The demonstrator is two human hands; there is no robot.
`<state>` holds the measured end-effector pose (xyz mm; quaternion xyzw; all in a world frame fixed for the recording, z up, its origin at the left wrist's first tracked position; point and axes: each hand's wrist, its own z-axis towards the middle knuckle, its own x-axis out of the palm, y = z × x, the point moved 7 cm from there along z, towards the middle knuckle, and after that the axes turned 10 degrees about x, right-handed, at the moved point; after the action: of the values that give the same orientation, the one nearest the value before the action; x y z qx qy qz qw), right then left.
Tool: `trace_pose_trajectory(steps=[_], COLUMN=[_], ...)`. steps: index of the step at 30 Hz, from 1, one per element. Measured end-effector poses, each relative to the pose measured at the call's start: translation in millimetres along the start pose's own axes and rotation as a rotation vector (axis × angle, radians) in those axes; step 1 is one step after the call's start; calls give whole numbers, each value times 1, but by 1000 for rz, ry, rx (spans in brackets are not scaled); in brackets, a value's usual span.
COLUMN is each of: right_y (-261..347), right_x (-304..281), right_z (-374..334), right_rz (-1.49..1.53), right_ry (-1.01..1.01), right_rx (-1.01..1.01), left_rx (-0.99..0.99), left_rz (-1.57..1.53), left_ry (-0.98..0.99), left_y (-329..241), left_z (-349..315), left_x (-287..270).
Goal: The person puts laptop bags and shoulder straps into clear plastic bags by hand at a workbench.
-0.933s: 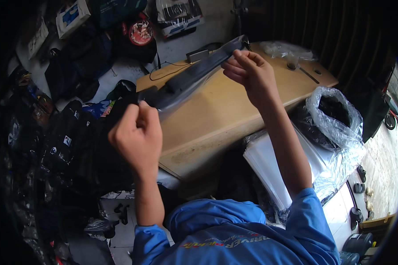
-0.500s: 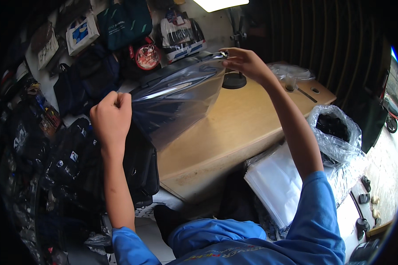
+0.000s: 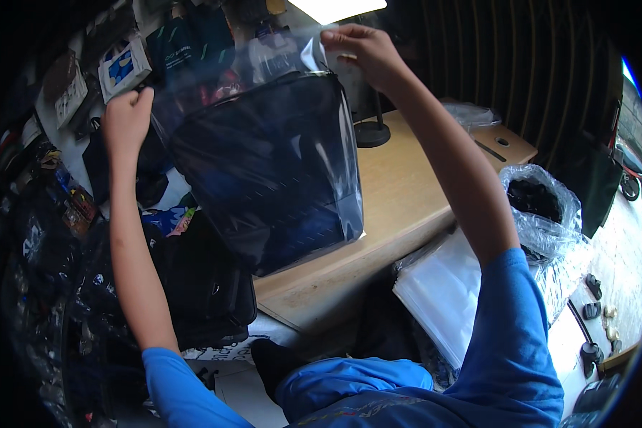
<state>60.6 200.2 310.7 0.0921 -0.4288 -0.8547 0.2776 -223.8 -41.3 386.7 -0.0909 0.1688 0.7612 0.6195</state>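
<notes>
Between my raised hands hangs a clear plastic bag (image 3: 257,60) with a dark navy fabric bag (image 3: 271,164) inside it. The navy bag fills the lower part; the clear film rises above its top edge. My left hand (image 3: 128,118) is closed on the plastic's upper left corner. At the upper right corner my right hand (image 3: 360,50) pinches the film between thumb and fingers. The bottom of the wrapped bag is at the near edge of the wooden table (image 3: 399,185); whether it rests there I cannot tell.
A black lamp base (image 3: 372,134) stands on the table. Black bags (image 3: 192,278) are piled at the left. Stacked clear plastic sheets (image 3: 439,299) lie at the right, beside a plastic sack with black contents (image 3: 538,200). Bags and packages hang on the back wall.
Both hands have risen, the left one also moving outward. The navy bag, tilted over the table before, now hangs more upright inside the plastic, with the film drawn up above it.
</notes>
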Motion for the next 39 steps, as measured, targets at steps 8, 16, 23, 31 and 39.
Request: trace_pose_trajectory(steps=[8,16,23,31,39], right_y=[52,35,22,20,27], right_x=[11,10,17,4,5], right_z=[24,28,28,31,21], right_rz=[51,250,305,328,277], right_ry=[-7,153,46,20,-37], right_rx=[-25,37,87,12,45], left_rx=[-98,-223,-240,-57,-70], left_rz=[16,-102,-248,-907,-1019], left_ry=[-7,317,432,335,224], left_y=[27,24,26,9,35], left_z=[53,36,26,13,17], left_x=[-5,16,22,34,32])
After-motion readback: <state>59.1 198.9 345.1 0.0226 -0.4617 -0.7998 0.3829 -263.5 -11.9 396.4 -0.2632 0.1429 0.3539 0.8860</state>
